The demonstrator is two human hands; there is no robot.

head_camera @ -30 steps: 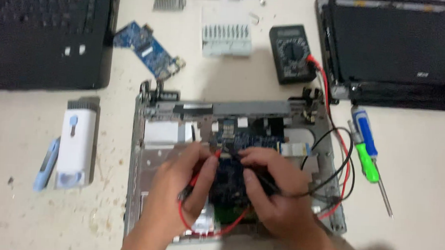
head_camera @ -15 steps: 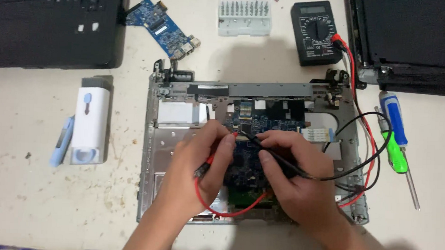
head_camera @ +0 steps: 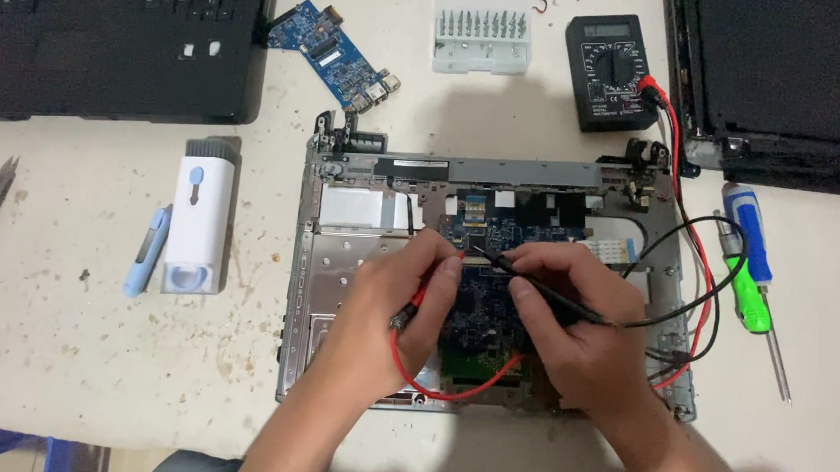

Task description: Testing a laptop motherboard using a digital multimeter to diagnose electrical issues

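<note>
An opened grey metal laptop base [head_camera: 344,289] lies on the pale speckled worktable [head_camera: 80,364], its blue circuit board [head_camera: 493,266] bare in the middle. The left hand [head_camera: 389,314] has its fingers pinched tight around a slim red test probe [head_camera: 427,287], the tip pressed down on the board near the upper middle. The right hand [head_camera: 575,330] grips a slim black test probe [head_camera: 539,287] the same way, fingers closed on it, its point touching the board just beside the red one. Red and black leads [head_camera: 689,264] loop over the right edge of the base and run up to a black handheld multimeter [head_camera: 612,71] beyond it. A white tray of screwdriver bits [head_camera: 481,41] and a small loose blue circuit board [head_camera: 333,51] sit at the far side. A white and blue cleaning tool [head_camera: 197,224] rests left of the base; blue-handled and green-handled screwdrivers [head_camera: 749,275] lie to the right.
</note>
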